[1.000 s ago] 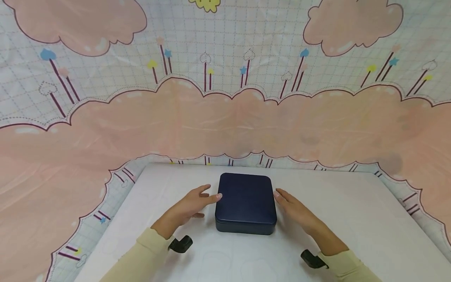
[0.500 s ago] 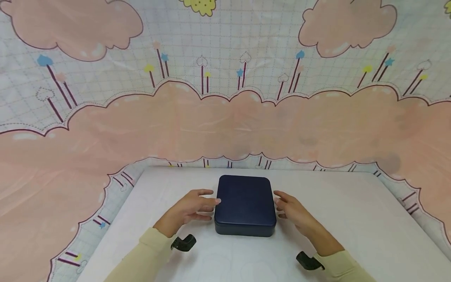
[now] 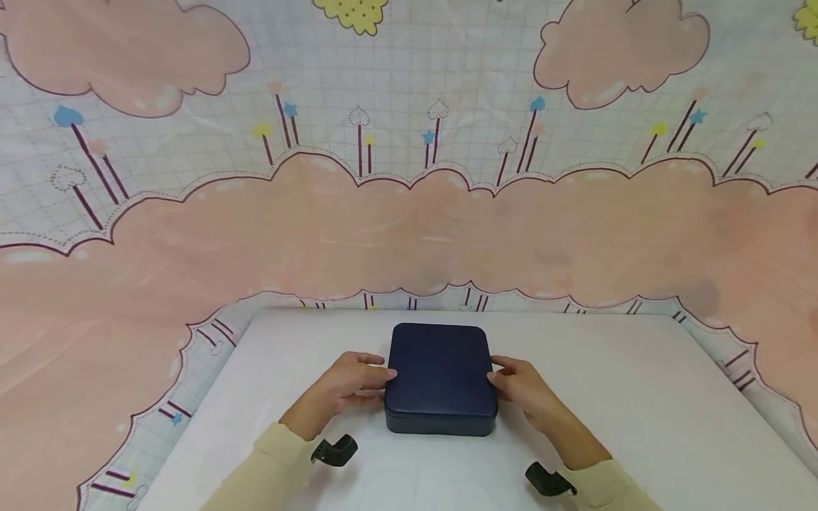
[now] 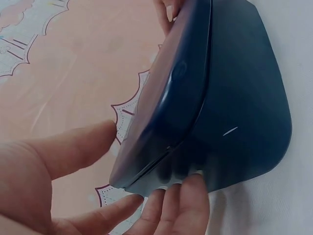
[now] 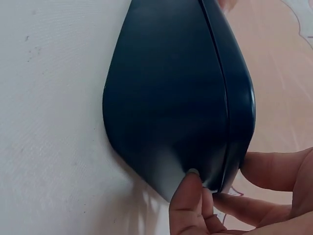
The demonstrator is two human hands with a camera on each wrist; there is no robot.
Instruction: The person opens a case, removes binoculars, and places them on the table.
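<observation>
A dark blue box with rounded corners lies on the white table, its lid down. A seam runs round its side below the lid, and the surface looks smooth and glossy. My left hand is at the box's left side. In the left wrist view its fingertips touch the side wall, while the thumb is raised beside the lid with a small gap. On the opposite side, my right hand pinches the edge, thumb against the lid rim and fingertips on the wall below the seam.
The white table spreads out round the box. Behind it hangs a cloth printed with pink clouds. A black wrist camera sits at the left sleeve, another black camera at the right one.
Both hands have come closer to the box; the right fingers have moved in to its edge, and the left fingers have reached its side. The box rests in place while the head view shifts slightly.
</observation>
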